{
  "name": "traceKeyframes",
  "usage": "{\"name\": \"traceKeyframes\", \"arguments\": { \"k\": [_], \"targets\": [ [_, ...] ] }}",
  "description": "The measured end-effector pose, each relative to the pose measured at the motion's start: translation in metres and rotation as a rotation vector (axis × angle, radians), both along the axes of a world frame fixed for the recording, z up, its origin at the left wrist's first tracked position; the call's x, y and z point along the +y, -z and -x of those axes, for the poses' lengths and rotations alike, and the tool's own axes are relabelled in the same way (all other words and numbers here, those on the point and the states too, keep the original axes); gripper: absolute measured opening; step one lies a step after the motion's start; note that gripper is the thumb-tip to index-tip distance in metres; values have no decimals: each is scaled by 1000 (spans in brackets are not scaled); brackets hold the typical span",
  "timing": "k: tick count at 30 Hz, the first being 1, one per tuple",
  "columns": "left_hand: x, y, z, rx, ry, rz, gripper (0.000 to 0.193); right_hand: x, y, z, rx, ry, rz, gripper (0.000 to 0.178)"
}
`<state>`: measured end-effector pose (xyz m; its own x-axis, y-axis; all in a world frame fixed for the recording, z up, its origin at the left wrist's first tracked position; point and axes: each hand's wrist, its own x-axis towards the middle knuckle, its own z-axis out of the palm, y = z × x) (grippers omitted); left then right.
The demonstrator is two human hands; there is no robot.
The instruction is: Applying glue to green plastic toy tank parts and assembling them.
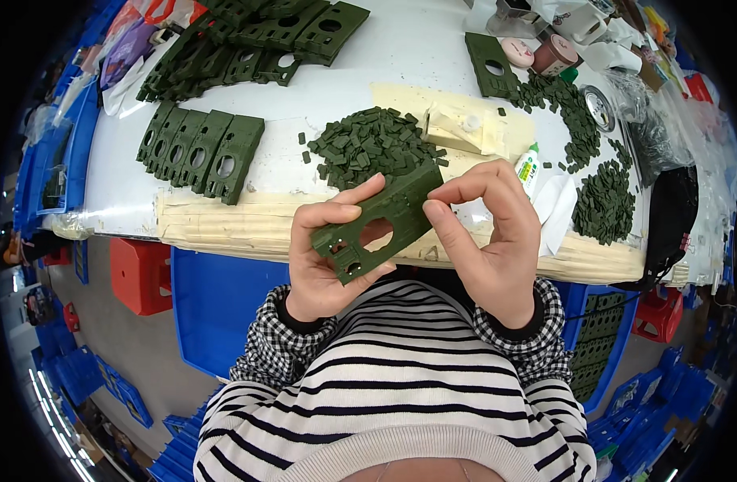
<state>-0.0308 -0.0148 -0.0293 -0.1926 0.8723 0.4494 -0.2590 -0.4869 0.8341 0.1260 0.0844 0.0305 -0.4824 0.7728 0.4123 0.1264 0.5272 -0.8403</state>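
White worktable (401,56); green plate (376,225) in both hands

Your left hand (324,257) holds a green plastic plate (376,225) above the bench (368,72) edge; your right hand (489,241) pinches its right end.

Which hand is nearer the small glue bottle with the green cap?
Right. The right hand sits just left of the glue bottle, nearly touching it. The left hand is farther left, across the green plate both hands hold.

Striped jumper, black-and-white checked cuffs
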Motion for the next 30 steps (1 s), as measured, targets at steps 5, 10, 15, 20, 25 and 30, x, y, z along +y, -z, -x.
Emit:
{"name": "traceKeyframes", "arguments": {
  "k": [5, 10, 15, 20, 25, 30],
  "targets": [
    [-2, 0, 4, 123, 58, 26, 62, 3, 4, 3, -3, 10, -24, 11],
    [-3, 1, 3, 160, 49, 14, 62, 2, 4, 4, 1, 13, 6, 10],
    [-3, 3, 2, 159, 41, 14, 62, 1, 5, 5, 4, 18, 0, 10],
    [-3, 3, 0, 129, 47, 30, 63, 2, 8, 5, 8, 6, -12, 11],
    [-3, 0, 4, 11, -17, 5, 62, 6, 9, -3, 140, 65, 115, 12],
    [-10, 0, 23, 17, -246, 43, 65, 14, 14, -12, -52, 149, 21, 8]
  ]
}}
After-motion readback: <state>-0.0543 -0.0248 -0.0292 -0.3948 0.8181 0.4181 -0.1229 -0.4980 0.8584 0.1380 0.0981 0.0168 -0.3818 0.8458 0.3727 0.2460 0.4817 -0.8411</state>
